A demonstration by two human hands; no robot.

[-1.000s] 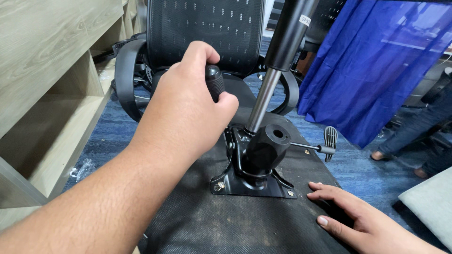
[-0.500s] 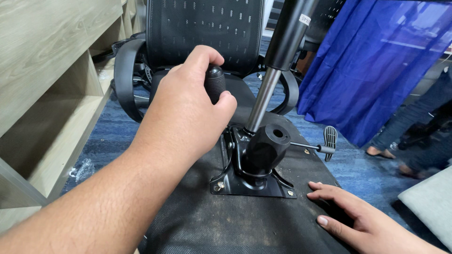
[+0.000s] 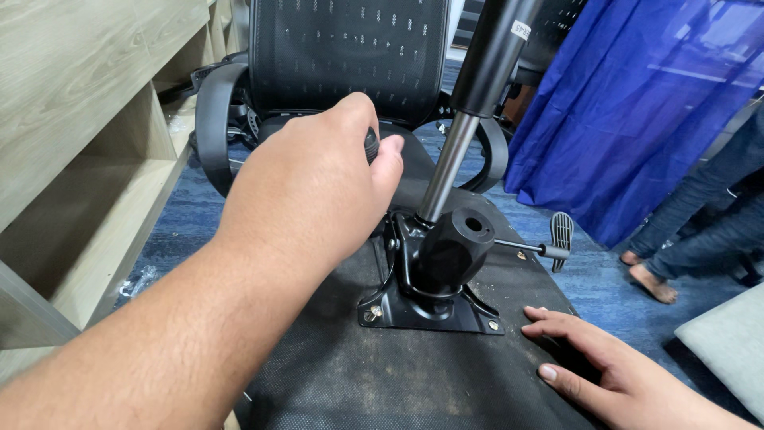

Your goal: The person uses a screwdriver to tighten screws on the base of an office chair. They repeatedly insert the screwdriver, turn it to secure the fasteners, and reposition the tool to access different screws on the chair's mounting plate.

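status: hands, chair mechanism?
Left hand gripping black tool handle. Right hand flat on upturned seat. Gas cylinder seated in mechanism plate.

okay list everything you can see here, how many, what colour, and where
Seat underside: one, black fabric, dusty, bottom centre.
Metal mechanism plate: one, black, screwed onto the seat.
Round knob: one, black, on the mechanism.
Gas cylinder: one, black over silver, rising from the mechanism.
Lever paddle: one, black, right of the mechanism.
Mesh chair back: one, black, top centre.
Wooden shelving: light wood, left.
Curtain: blue, right.
Carpet: blue.
Another person's legs: far right.
Left hand: grip on a black handle.
Right hand: flat on the seat.
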